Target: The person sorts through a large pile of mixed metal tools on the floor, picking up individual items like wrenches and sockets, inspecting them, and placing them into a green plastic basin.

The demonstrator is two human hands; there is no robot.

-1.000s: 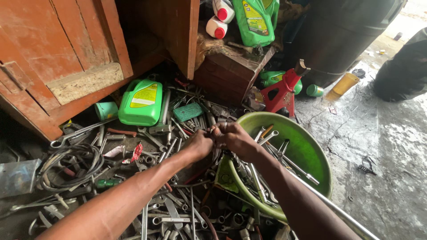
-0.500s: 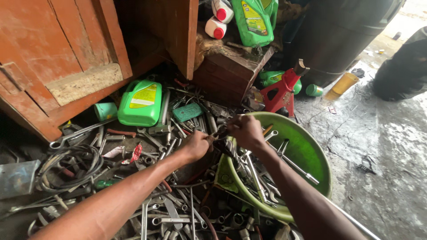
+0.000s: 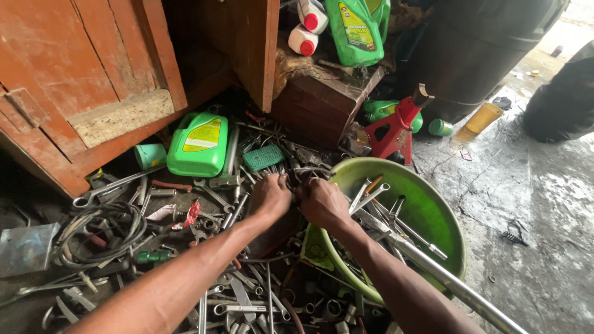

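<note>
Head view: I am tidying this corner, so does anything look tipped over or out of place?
Yes. A green jug lies flat on its side among loose wrenches on the floor, while others of its kind stand on the crate. A yellow cup lies tipped near the red jack stand.

**A:** so what's going on in this shot?

**B:** Both hands are down in a heap of spanners point(image 3: 247, 303) on the floor. The left hand point(image 3: 270, 196) and right hand point(image 3: 323, 203) sit close together, fingers curled around some metal bits at the edge of a green basin point(image 3: 433, 216) with more tools in it.

**A:** and around that?

**B:** A green jug point(image 3: 199, 145) lies beside a wooden cabinet point(image 3: 86, 74), a red jack stand point(image 3: 396, 127) stands behind the basin, and coiled cable point(image 3: 99, 235) lies on the left.
</note>
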